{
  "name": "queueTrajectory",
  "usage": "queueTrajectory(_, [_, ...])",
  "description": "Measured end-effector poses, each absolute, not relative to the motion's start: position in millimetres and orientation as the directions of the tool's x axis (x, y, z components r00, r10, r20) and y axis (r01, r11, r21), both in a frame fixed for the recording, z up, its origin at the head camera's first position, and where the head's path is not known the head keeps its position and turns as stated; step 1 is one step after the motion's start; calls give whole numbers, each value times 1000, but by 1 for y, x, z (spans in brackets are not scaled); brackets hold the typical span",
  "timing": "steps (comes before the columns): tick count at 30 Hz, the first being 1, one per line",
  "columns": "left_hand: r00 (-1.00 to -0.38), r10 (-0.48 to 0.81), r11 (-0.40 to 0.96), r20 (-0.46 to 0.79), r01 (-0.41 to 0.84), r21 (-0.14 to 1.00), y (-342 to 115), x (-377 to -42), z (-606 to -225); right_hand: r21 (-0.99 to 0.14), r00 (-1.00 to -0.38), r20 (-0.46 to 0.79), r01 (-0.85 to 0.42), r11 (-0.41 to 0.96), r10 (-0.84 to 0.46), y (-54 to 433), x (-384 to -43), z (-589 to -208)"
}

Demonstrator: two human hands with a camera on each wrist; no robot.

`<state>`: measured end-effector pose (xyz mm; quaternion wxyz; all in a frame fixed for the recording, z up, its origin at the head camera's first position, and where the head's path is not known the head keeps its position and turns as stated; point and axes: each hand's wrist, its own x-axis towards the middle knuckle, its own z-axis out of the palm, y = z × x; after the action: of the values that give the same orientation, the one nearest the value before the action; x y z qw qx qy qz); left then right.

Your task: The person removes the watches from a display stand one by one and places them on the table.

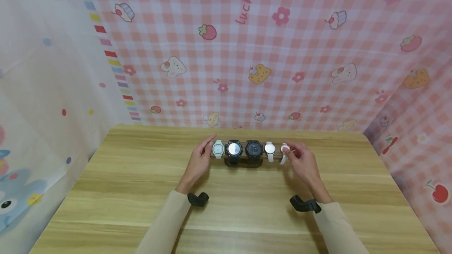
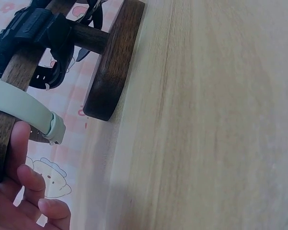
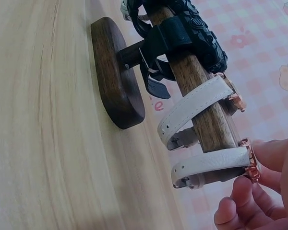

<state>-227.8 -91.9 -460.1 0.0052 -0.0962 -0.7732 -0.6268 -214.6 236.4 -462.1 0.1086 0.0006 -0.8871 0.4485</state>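
A dark wooden watch stand point(image 1: 244, 163) carries a row of wristwatches on its crossbar. My right hand point(image 1: 304, 163) pinches the case of a white-strapped wristwatch point(image 3: 211, 160) at the bar's right end, thumb over its face. That strap is looped round the bar, with a rose-gold case. At the other end, my left hand point(image 1: 199, 161) holds the bar's tip beside a pale green watch point(image 1: 218, 149), one finger along the wood and the others loosely bent. Between them sit two black watches point(image 1: 234, 149) and a second white-strapped watch point(image 1: 270, 149).
The stand rests on a wood-grain table point(image 1: 243, 214) near its back edge. Behind hangs a pink checked cloth point(image 1: 226, 50) with printed pictures, and a white patterned cloth point(image 1: 53, 89) is on the left. Black wrist cameras point(image 1: 305, 204) are strapped to both wrists.
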Motion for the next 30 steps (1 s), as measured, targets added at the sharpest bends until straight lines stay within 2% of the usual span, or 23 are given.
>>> queueTrajectory(8, [-979,149,157,138,161,974,-91,-228,-460,-835,-975,179,-81,544,130,239,-211,-463])
queueTrajectory(16, [-978,139,173,156,179,968,-90,-229,-460,-847,-980,158,-70,527,124,243,-206,-458])
queueTrajectory(23, [-981,100,159,165,179,971,-93,-244,-491,-818,-979,174,-85,570,104,248,-200,-457])
queueTrajectory(30, [-979,83,189,185,197,962,-94,-246,-495,-792,-970,229,-136,595,84,253,-190,-457])
